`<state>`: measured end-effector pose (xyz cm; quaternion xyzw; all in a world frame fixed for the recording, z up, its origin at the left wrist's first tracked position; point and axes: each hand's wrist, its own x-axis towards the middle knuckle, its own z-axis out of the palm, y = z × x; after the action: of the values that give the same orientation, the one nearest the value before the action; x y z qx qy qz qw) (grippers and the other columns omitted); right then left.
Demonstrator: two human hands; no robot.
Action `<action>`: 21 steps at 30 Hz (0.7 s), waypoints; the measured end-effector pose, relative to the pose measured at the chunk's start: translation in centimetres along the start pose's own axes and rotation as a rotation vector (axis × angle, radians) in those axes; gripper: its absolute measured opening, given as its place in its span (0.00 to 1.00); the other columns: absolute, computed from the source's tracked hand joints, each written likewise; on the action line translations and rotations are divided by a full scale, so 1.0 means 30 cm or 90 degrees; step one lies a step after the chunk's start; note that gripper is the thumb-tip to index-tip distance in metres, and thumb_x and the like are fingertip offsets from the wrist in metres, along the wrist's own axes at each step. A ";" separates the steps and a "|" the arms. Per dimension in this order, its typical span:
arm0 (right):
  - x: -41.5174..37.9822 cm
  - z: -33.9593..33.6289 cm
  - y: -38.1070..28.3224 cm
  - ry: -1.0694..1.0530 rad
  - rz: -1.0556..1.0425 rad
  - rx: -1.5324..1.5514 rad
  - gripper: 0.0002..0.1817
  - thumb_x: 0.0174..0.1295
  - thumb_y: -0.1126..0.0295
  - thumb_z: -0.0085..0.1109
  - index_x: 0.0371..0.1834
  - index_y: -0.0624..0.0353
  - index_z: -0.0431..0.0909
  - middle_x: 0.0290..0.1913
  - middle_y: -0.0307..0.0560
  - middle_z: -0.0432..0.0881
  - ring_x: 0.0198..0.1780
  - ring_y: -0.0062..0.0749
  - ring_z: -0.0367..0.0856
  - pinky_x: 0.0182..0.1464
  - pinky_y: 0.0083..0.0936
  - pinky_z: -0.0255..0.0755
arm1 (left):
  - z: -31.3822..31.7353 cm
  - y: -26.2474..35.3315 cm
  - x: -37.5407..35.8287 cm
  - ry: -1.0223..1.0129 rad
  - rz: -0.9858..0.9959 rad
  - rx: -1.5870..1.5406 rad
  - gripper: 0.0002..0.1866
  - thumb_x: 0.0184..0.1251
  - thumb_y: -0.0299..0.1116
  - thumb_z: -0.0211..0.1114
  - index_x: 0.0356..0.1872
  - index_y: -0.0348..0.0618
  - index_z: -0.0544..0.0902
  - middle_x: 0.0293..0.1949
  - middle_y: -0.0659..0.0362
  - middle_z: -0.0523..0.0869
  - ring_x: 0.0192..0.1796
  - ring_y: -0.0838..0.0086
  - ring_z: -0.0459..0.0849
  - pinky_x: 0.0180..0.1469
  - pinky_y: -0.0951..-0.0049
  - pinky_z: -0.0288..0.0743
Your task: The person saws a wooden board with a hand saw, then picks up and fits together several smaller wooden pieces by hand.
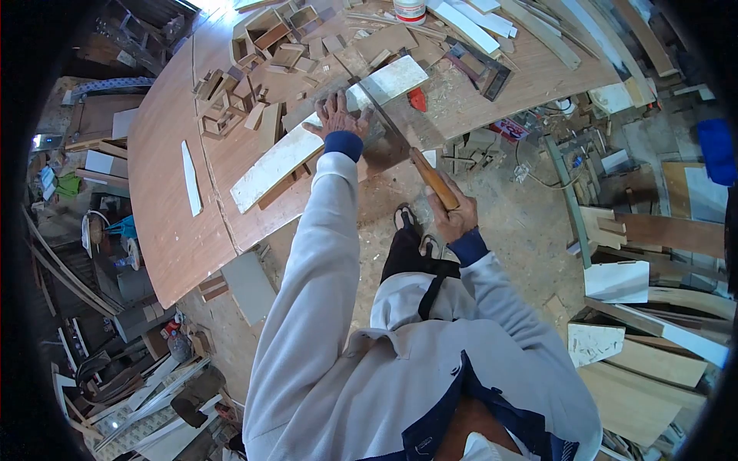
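A long white board (pixel 288 164) lies at a slant across the wooden worktable. My left hand (pixel 336 115) rests on top of it, fingers spread and pressed down. Wrapped around the wooden handle of a handsaw (pixel 433 178) is my right hand (pixel 455 217), just off the table's front edge. The saw's thin blade (pixel 388 121) runs forward from the handle and crosses the board to the right of my left hand. Whether its teeth are inside the wood cannot be made out. Under the board, another piece of wood (pixel 278 192) shows partly.
Small wooden frames and offcuts (pixel 227 104) crowd the table's back left. A thin white strip (pixel 191 178) lies at left. To the right are a red object (pixel 417 99), a dark-edged square tool (pixel 492 81) and a white tub (pixel 410 11). Planks (pixel 646 392) fill the right side.
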<state>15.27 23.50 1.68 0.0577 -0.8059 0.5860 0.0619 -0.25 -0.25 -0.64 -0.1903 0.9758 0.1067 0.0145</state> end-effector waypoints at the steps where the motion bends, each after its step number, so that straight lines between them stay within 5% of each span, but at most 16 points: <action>1: -0.013 -0.002 -0.001 -0.004 0.022 0.004 0.23 0.59 0.71 0.62 0.59 0.63 0.75 0.44 0.59 0.85 0.43 0.44 0.88 0.43 0.28 0.80 | 0.006 -0.005 -0.009 -0.004 0.011 0.011 0.46 0.58 0.68 0.57 0.75 0.59 0.57 0.76 0.63 0.55 0.79 0.60 0.43 0.69 0.24 0.31; 9: -0.028 -0.004 -0.012 -0.038 0.084 -0.009 0.25 0.60 0.67 0.63 0.61 0.61 0.74 0.44 0.57 0.85 0.39 0.45 0.88 0.41 0.29 0.80 | 0.033 -0.036 -0.002 -0.007 0.046 0.057 0.44 0.61 0.64 0.57 0.75 0.58 0.54 0.77 0.64 0.53 0.79 0.58 0.45 0.68 0.24 0.33; 18: -0.121 -0.061 0.030 -0.017 -0.028 -0.106 0.25 0.60 0.68 0.63 0.61 0.61 0.74 0.43 0.56 0.85 0.36 0.47 0.87 0.38 0.31 0.80 | 0.034 -0.036 0.001 0.033 0.062 0.059 0.44 0.62 0.66 0.56 0.75 0.58 0.56 0.76 0.63 0.55 0.78 0.56 0.47 0.67 0.22 0.37; 21: -0.095 -0.036 0.015 -0.005 -0.051 -0.093 0.23 0.60 0.73 0.63 0.59 0.67 0.75 0.45 0.58 0.85 0.41 0.36 0.88 0.43 0.25 0.79 | 0.023 -0.029 -0.008 0.027 0.064 0.061 0.43 0.62 0.65 0.58 0.74 0.58 0.57 0.76 0.63 0.56 0.78 0.56 0.48 0.67 0.22 0.38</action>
<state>18.04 24.72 1.11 0.0878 -0.8440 0.5221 0.0860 0.28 -0.81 -1.47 -0.1424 0.9882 0.0566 -0.0026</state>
